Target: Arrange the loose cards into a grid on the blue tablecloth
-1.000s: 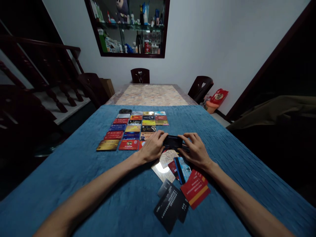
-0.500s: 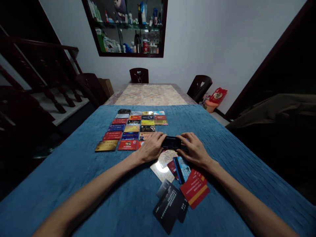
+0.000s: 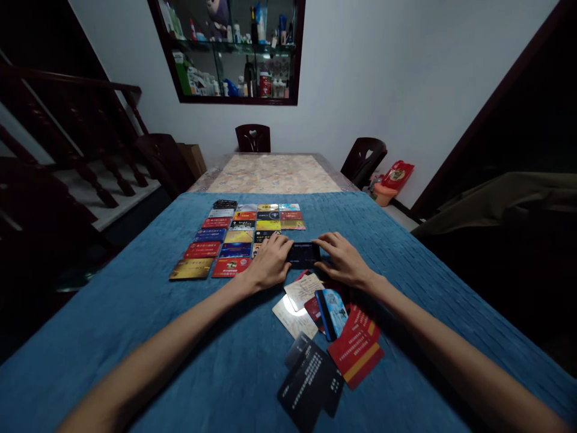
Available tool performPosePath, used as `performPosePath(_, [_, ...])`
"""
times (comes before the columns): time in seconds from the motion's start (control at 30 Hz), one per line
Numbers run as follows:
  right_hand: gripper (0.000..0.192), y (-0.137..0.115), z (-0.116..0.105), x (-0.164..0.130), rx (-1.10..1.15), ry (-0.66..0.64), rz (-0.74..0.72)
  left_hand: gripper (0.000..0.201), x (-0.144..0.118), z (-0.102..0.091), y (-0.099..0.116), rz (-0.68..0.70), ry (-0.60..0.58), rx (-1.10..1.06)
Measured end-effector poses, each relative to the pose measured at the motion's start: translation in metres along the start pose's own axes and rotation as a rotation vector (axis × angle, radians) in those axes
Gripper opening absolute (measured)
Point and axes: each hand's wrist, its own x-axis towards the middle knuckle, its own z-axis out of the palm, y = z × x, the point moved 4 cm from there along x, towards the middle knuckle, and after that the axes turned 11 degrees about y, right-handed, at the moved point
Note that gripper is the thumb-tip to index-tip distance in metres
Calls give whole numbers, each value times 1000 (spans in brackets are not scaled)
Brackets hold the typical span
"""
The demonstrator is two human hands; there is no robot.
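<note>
Lying in neat rows left of centre on the blue tablecloth [image 3: 135, 313], a grid of cards [image 3: 246, 234] reaches the left hand [image 3: 269, 264], whose curled fingers pinch the left end of a black card [image 3: 303, 255] at mid-frame. Opposite, the right hand [image 3: 341, 263] pinches that card's right end, fingers bent. Below the hands, toward lower centre, a loose heap of cards [image 3: 327, 337] overlaps on the cloth.
</note>
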Motion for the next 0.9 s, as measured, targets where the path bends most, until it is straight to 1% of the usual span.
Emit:
performPosePath(0.13, [44, 10, 9, 13, 25, -24, 29, 44, 11, 3, -12, -66, -22, -7])
performPosePath(0.3, [46, 31, 25, 26, 57, -66, 93, 39, 28, 8, -24, -117, -34, 21])
performPosePath(0.53, [44, 59, 45, 36, 174, -90, 171, 34, 44, 24, -38, -173, -68, 71])
performPosePath(0.67, [41, 66, 53, 38, 207, -96, 204, 33, 46, 30, -43, -192, -94, 102])
performPosePath(0.9, [38, 70, 64, 39, 290, -87, 255, 32, 46, 33, -48, -218, -103, 109])
